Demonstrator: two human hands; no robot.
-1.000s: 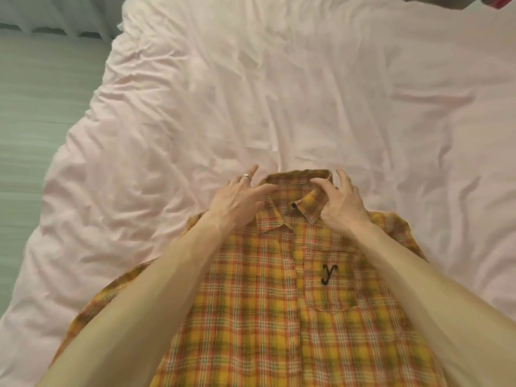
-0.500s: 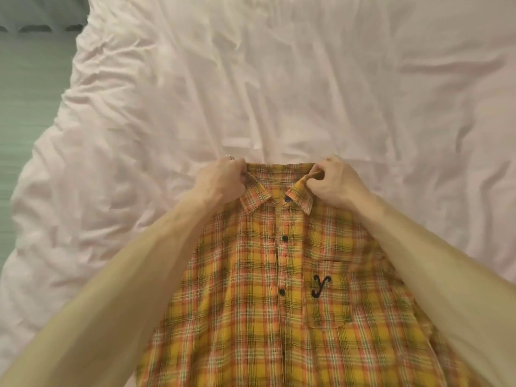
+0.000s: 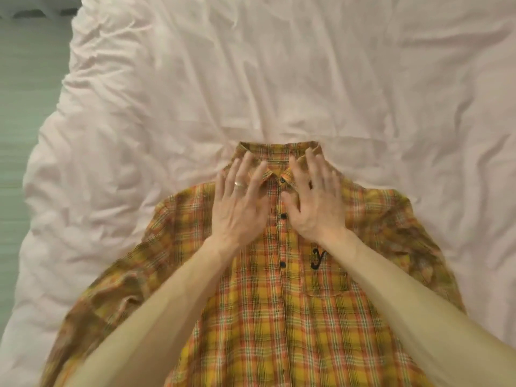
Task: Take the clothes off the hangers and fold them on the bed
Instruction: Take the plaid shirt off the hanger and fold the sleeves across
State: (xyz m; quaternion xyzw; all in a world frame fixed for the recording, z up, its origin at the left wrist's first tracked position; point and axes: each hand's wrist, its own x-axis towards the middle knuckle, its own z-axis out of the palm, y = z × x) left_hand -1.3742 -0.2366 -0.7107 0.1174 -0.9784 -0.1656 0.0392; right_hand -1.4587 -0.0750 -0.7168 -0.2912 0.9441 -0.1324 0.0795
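Pale green floor (image 3: 25, 141) shows past the left edge of a bed (image 3: 145, 101) covered in a rumpled pink sheet. A yellow-and-orange plaid shirt (image 3: 279, 325) lies face up and buttoned on it, toward the near edge, collar (image 3: 279, 148) pointing to the far side. Its left-hand sleeve (image 3: 111, 297) is bunched. The left hand (image 3: 240, 205), wearing a ring (image 3: 240, 185), and the right hand (image 3: 315, 205) lie on either side of the button placket (image 3: 282, 241), just below the collar. The fingers of both are straight and spread, gripping nothing. With the hands slightly blurred, they appear to press the cloth flat rather than hover. A chest pocket (image 3: 324, 277) with a dark embroidered letter sits beside the right forearm, and the other sleeve (image 3: 413, 247) spreads toward the right edge.

The shirt is off its hanger and laid out, but no fold has been made yet and both sleeves are still out. No hanger or other clothes are in view. The hem is cut off at the bottom, and the forearms hide parts of the front.
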